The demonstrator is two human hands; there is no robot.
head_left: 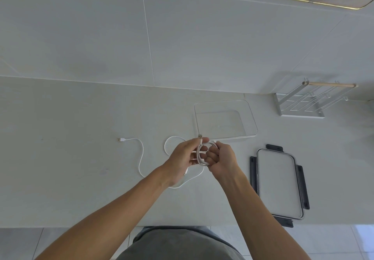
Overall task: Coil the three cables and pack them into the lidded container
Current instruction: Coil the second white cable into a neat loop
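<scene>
Head view: left hand [183, 158] and right hand [221, 157] both grip one coiled white cable [201, 154] above the counter [70, 158]. Loose cable [139, 154] lies left. Open container [251, 122] beyond; lid [278, 183] right.

On the surface [81, 158] the container [225, 119] stands toward the back, with its lid [280, 183] lying nearer and to its right. A rack [309, 102] stands farther right by the wall, and a loose cable [139, 154] lies left of the container.
</scene>
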